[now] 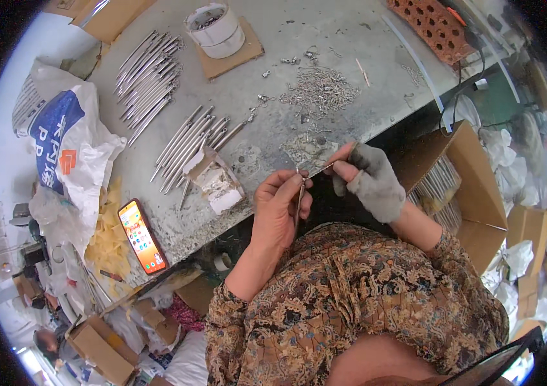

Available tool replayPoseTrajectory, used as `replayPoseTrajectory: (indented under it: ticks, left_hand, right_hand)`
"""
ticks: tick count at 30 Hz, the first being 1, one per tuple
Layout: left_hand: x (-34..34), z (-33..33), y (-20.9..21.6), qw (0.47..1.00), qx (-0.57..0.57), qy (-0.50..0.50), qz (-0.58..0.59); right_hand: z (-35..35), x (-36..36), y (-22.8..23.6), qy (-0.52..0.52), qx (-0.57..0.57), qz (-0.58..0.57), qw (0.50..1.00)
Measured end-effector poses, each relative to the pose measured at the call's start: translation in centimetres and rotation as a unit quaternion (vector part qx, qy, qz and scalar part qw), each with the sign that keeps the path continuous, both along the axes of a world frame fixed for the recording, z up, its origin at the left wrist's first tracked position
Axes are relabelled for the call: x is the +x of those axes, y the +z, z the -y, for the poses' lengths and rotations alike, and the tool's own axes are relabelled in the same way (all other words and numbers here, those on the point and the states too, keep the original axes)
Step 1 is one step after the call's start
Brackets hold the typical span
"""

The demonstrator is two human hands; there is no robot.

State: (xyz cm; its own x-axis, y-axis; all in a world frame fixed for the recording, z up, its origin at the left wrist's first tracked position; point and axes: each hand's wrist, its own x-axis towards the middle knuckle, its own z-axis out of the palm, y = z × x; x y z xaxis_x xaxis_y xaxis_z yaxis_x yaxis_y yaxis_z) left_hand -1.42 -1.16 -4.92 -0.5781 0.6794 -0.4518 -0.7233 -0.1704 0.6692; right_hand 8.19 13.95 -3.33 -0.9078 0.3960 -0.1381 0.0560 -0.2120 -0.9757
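Note:
Bare-skinned, my left hand [274, 207] pinches a slim metal rod [297, 215] that points down toward my body. My right hand [375, 183] wears a grey work glove with bare fingertips showing. Its thumb and forefinger pinch a thin metal chain [319, 171] that runs across to the top of the rod. How chain and rod join is too small to tell. Beyond my hands lies a heap of fine chains and small metal fittings [321, 91]. To the left are a nearer bundle of metal rods [183, 149] and a farther bundle [151, 77].
On the grey table [247, 96] stand a small torn white box [214, 183], a white tub [218, 35] on cardboard and a perforated brick [431, 29]. A lit phone [141, 237] lies at the left edge. A cardboard box of rods [479, 193] is at my right.

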Motion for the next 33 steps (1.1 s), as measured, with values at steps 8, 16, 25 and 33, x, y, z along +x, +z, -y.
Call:
replayPoseTrajectory:
  ticks: [8,16,25,33]
  left_hand:
    - [0.6,-0.3,0.2,0.999,-0.003,-0.024,-0.04]
    - [0.7,-0.4,0.1,0.985,-0.049,-0.024,-0.166]
    - [0.7,-0.4,0.6,0.905,-0.189,-0.052,-0.377]
    - [0.7,-0.3,0.7,0.968,-0.114,-0.077,-0.209]
  right_hand:
    - [0.1,-1.3,1.5,-0.011,-0.201,0.019,0.979]
    - [0.7,-1.4,-0.2,0.038,0.062,0.036,0.997]
    - [0.9,-1.3,0.1,0.06,0.132,0.058,0.988]
    - [0.8,-0.9,-0.6,0.048,0.109,-0.001,0.993]
